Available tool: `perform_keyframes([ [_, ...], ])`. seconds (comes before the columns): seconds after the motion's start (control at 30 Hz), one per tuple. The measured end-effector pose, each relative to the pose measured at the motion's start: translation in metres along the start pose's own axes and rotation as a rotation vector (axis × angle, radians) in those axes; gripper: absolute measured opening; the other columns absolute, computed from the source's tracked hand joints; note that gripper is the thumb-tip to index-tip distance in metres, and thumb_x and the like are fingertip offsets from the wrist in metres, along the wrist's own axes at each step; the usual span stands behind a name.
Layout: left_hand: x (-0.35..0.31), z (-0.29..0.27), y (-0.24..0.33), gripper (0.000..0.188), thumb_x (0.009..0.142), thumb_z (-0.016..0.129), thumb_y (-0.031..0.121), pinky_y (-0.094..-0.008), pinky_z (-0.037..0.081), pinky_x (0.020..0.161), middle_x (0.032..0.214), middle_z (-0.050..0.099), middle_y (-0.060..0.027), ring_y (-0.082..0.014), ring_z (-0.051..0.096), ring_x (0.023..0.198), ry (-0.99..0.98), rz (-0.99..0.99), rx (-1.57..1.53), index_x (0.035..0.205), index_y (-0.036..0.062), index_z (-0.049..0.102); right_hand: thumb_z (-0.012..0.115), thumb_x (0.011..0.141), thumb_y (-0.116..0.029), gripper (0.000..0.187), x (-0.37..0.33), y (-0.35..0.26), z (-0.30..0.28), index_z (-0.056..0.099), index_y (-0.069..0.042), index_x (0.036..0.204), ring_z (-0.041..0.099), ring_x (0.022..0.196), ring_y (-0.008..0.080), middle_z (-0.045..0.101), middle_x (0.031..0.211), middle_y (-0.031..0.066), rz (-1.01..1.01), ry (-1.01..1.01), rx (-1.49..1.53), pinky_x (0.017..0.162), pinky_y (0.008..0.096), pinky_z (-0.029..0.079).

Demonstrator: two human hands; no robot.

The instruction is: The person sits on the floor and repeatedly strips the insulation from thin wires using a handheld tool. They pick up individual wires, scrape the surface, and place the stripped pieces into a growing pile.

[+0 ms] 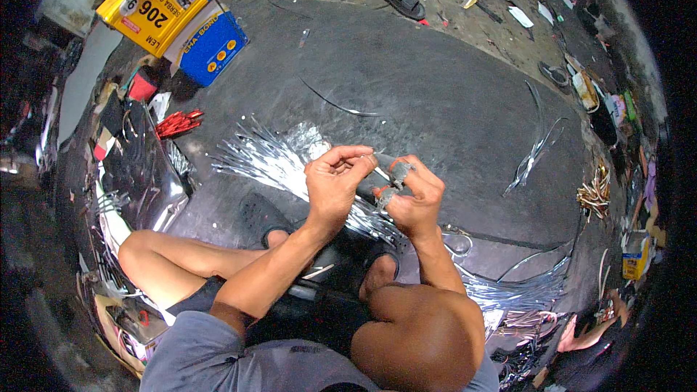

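My left hand (334, 183) is in the middle of the view, its thumb and forefinger pinched on a thin pale strip (380, 172). The strip slants toward my right hand (420, 199), which is just beside it. Grey wrapping with orange bands (399, 169) covers the thumb and forefinger of my right hand. Its other fingers are curled in, and whether it grips the strip's far end is too small to tell. Below both hands, a fanned bundle of shiny silver strips (261, 160) lies on the dark mat (450, 101), partly hidden by my left hand.
Yellow and blue cans (156, 7) stand at the far left, with red strips (179, 124) nearer. More silver strips (523, 287) lie at the near right, below gold-coloured pieces (594, 194). A black sandal (396, 0) lies at the far side. Another person's limb (599, 330) shows at the lower right.
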State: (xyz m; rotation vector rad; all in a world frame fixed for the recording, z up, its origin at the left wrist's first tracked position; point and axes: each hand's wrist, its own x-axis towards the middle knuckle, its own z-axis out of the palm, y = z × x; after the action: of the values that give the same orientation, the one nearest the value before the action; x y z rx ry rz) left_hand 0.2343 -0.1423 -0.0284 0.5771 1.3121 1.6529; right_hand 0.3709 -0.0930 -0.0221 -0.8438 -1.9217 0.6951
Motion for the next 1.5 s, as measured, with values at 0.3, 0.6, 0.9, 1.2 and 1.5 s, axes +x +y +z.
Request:
perform_keyframes([
  [0.3, -0.017, -0.028, -0.019, 0.007, 0.086, 0.07, 0.0, -0.023, 0.047, 0.072, 0.087, 0.068, -0.0046, -0.0094, 0.059, 0.076, 0.05, -0.281, -0.313, 0.093, -0.0008, 0.069, 0.08, 0.056, -0.008, 0.025, -0.015, 0.003, 0.015, 0.058, -0.003, 0.068, 0.059, 0.059, 0.0248, 0.059, 0.069, 0.0077, -0.16, -0.118, -0.046, 0.05, 0.0347, 0.047],
  [0.6, 0.053, -0.131, 0.014, 0.01, 0.09, 0.069, 0.01, -0.022, 0.046, 0.06, 0.074, 0.061, -0.002, -0.0099, 0.057, 0.064, 0.188, -0.099, -0.21, 0.086, 0.0035, 0.063, 0.078, 0.06, -0.005, 0.023, -0.052, 0.013, 0.002, 0.063, -0.002, 0.077, 0.058, 0.057, 0.0266, 0.057, 0.066, 0.0106, 0.061, -0.281, 0.128, 0.05, 0.0363, 0.045],
  [0.9, 0.124, -0.264, -0.042, 0.013, 0.081, 0.076, 0.002, -0.0233, 0.05, 0.051, 0.073, 0.064, -0.0082, -0.014, 0.06, 0.06, 0.641, -0.203, -0.009, 0.08, -0.0017, 0.063, 0.075, 0.062, -0.006, 0.017, -0.124, 0.047, -0.041, 0.069, -0.002, 0.078, 0.059, 0.055, 0.028, 0.058, 0.062, 0.0133, 0.245, -0.429, -0.035, 0.052, 0.0364, 0.043],
  [1.2, 0.162, -0.283, -0.079, 0.028, 0.071, 0.082, 0.017, -0.0374, 0.053, 0.059, 0.076, 0.067, -0.0161, -0.0272, 0.065, 0.066, 0.837, -0.263, 0.801, 0.081, -0.0039, 0.066, 0.072, 0.069, -0.009, 0.013, -0.188, 0.068, -0.045, 0.062, -0.004, 0.075, 0.065, 0.066, 0.0344, 0.064, 0.071, 0.014, 0.424, -0.564, -0.013, 0.057, 0.0417, 0.05],
  [1.5, 0.253, -0.069, -0.097, 0.038, 0.077, 0.072, 0.023, -0.043, 0.05, 0.092, 0.111, 0.069, -0.0182, -0.0343, 0.065, 0.106, -0.332, 0.296, 1.4, 0.11, 0.0031, 0.068, 0.069, 0.068, -0.003, 0.03, -0.183, 0.066, -0.046, 0.064, -0.004, 0.097, 0.066, 0.08, 0.0395, 0.063, 0.092, 0.0178, 0.469, -0.698, -0.069, 0.068, 0.0457, 0.053],
])
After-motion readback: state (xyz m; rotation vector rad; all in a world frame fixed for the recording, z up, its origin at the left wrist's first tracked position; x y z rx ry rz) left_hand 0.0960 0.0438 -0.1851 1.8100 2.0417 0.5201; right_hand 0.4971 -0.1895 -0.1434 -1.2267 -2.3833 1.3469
